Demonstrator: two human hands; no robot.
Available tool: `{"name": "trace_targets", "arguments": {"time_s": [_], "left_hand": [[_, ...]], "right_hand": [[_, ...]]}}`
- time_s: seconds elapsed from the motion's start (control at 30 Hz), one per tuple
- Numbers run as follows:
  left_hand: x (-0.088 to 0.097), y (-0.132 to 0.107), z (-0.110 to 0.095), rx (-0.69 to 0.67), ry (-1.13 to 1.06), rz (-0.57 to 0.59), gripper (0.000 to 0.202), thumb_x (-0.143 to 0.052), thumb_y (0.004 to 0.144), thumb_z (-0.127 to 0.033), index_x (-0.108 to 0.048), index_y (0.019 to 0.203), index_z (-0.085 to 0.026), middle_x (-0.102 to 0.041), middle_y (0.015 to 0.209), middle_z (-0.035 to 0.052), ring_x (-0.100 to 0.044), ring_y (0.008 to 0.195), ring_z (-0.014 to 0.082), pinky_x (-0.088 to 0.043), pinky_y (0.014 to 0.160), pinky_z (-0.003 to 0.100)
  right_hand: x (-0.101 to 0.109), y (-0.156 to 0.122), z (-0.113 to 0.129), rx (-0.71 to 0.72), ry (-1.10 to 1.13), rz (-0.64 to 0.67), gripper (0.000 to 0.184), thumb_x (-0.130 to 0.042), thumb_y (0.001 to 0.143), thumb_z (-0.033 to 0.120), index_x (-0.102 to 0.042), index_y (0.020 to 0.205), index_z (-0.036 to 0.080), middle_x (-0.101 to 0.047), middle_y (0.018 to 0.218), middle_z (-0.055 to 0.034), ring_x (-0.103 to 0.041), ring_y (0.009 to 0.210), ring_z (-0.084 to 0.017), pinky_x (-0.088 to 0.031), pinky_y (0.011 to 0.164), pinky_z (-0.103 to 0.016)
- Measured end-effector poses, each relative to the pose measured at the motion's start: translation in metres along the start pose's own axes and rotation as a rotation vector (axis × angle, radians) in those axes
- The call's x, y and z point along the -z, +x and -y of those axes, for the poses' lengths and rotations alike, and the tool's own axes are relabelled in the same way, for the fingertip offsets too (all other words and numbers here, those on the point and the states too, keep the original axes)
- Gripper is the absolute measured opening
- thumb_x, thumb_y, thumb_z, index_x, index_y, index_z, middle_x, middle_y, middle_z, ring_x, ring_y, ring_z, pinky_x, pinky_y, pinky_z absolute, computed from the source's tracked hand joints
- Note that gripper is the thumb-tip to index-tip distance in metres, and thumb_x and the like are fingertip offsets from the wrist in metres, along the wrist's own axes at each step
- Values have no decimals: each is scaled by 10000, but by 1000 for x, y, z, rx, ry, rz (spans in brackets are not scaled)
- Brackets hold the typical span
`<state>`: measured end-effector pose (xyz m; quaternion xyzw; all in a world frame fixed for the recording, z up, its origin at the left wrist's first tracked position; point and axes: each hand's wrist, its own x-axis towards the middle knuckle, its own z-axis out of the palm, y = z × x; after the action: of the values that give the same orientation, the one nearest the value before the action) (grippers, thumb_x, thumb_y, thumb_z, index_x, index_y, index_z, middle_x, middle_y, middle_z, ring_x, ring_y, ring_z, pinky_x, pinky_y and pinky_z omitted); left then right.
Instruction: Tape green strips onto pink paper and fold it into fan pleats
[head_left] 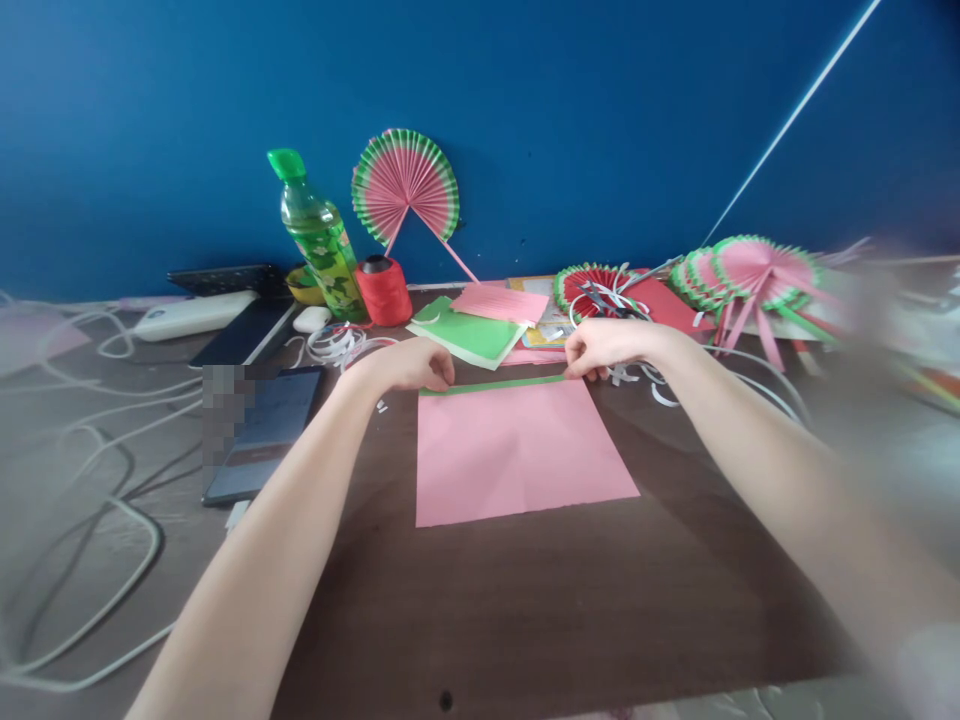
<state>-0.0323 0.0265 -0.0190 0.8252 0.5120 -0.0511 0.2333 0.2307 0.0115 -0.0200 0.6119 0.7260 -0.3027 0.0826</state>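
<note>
A pink sheet of paper (517, 450) lies flat on the dark table, with a faint crease in it. Along its far edge runs a narrow green paper strip (506, 384). My left hand (421, 364) is closed at the strip's left end, thumb and fingers pinched together. At the right end, my right hand (598, 348) pinches the strip and the sheet's far corner between bent fingers. Just beyond the hands lie a green sheet with a white border (476, 335) and a pleated pink paper (501, 302).
A red thread spool (385, 292) and a green-capped bottle (321, 240) stand back left. One watermelon-coloured paper fan (409, 180) leans on the blue wall; more fans (761, 270) lie right. A tablet (266, 430), loose cables (142, 540) and paper scraps (664, 396) surround the work.
</note>
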Motion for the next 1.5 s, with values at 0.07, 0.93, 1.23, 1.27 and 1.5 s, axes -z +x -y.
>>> {"name": "trace_targets", "arguments": {"time_s": [0.07,0.93,1.23,1.27,1.5], "left_hand": [[0,-1,-1,16,-4,-4,177,-589,588,-203,-674,744,-199,-660,753,-2,-567,690,153,-406,575,204],[-15,13,19,-99,-4,-486,218,-497,717,-137,-653,865,-170,-675,868,45,-624,791,171,-464,734,254],[-21,20,19,-174,53,-425,298,-435,681,-112,-689,830,-161,-669,894,58,-612,825,185,-458,772,261],[-20,20,19,-193,52,-431,297,-432,679,-115,-690,818,-165,-666,901,57,-609,844,188,-453,787,260],[-21,19,18,-179,-61,-518,218,-509,715,-186,-590,917,-198,-628,984,46,-591,905,192,-438,787,276]], "right_hand": [[0,0,1,1,-3,-6,110,-593,689,214,-551,605,159,-581,581,-7,-508,493,-94,-355,469,-228],[-23,15,16,465,25,-620,85,-541,732,194,-621,747,168,-660,795,-37,-578,741,-159,-414,671,-269],[-49,26,30,732,-230,-530,268,-547,777,156,-677,1003,221,-633,1150,-73,-523,1089,-257,-382,923,-474],[-49,26,30,741,-219,-531,301,-540,781,153,-664,1044,229,-634,1153,-70,-523,1098,-253,-384,933,-475],[-43,22,30,787,11,-707,382,-524,763,157,-616,1132,191,-600,1216,-79,-530,1140,-225,-395,986,-446]]}}
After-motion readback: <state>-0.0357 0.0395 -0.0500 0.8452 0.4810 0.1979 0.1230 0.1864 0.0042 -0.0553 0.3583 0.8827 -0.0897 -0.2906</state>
